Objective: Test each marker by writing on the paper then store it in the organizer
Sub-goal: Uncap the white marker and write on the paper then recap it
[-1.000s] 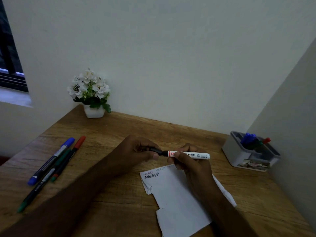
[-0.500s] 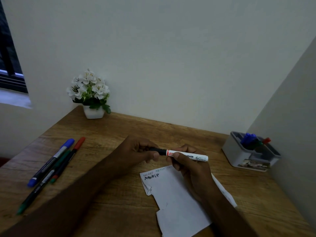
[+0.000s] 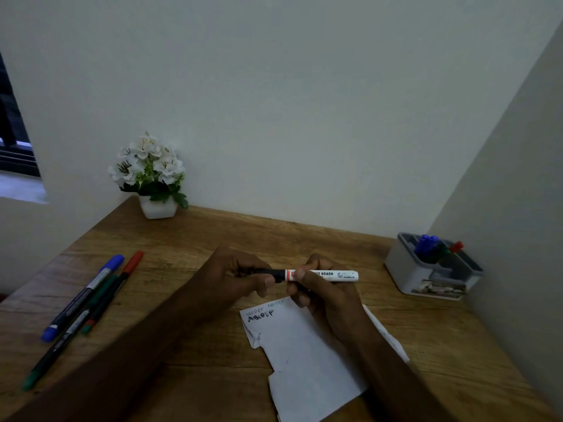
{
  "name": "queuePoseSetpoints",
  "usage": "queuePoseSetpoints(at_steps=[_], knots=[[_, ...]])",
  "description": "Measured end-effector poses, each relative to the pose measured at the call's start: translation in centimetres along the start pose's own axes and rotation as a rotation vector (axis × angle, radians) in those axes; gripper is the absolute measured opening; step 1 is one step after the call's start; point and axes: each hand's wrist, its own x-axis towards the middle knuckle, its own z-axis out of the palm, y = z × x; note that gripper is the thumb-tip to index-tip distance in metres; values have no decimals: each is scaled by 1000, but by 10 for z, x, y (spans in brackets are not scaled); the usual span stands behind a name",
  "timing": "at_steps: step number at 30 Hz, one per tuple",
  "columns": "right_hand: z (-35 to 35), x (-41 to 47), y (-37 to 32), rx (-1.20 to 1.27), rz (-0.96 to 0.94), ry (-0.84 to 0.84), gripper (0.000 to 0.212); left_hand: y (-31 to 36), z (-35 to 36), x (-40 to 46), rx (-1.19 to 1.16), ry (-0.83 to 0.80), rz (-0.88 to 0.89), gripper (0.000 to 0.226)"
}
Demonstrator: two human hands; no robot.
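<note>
Head view of a wooden desk (image 3: 426, 360) set against a pale wall. Centre: a whiteboard marker (image 3: 323, 275) held level above the far edge of the paper (image 3: 307, 360), clear of the sheet. The right hand (image 3: 329, 287) has its fingers curled closed around the white barrel; the left hand (image 3: 237, 275) has its fingers and thumb pinched closed on the black cap (image 3: 275, 274) at the marker's left end. The cap meets the barrel at a red band; whether it is fully seated cannot be told. The paper lies flat on the desk, near and centre, with lines of handwritten letters along its far left corner. Left: four loose markers (image 3: 88, 296) lie side by side on the desk, with blue, red and green ends. Far right, by the side wall: a grey organizer (image 3: 405, 269) with blue and red-capped markers standing in its far compartment. Far left, against the wall: a white potted plant (image 3: 152, 178) with white flowers.
</note>
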Motion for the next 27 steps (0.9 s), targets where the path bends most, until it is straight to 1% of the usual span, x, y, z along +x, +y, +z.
queuePoseSetpoints(at_steps=[3, 5, 7, 9, 11, 13, 15, 17, 18, 21, 22, 24, 27], knots=[[-1, -3, -1, -20, 2, 18, 16, 4, 2, -1, -7, 14, -36, 11], [3, -6, 0, -81, 2, 43, 16, 7, 5, 0, -53, 35, -72, 8], [8, -6, 3, -137, -13, 94, 22, 12, 12, 2, -87, 69, -83, 16], [9, -3, 2, -115, -66, 141, 27, 17, 19, 6, -75, 79, -80, 20], [3, 0, -4, -70, -109, 189, 25, 19, 26, 11, -45, 61, -83, 21], [-8, 0, -13, -104, -131, 252, 20, 21, 32, 18, -5, 82, -127, 26], [-22, -3, -26, -261, -150, 314, 15, 26, 40, 29, 89, 99, -154, 24], [-39, -6, -40, -496, -193, 335, 16, 36, 51, 43, 170, 55, -117, 11], [-50, -9, -50, -614, -214, 344, 18, 42, 58, 53, 195, 21, -87, 5], [-94, -22, -82, -873, -274, 439, 30, 52, 84, 83, 225, -57, -39, 6], [-109, -27, -96, -929, -292, 495, 29, 55, 94, 93, 235, -75, -31, 5], [-137, -39, -127, -988, -287, 594, 20, 60, 114, 112, 262, -114, -1, 3], [-175, -50, -164, -1053, -288, 679, 6, 67, 140, 136, 302, -169, 26, 11]])
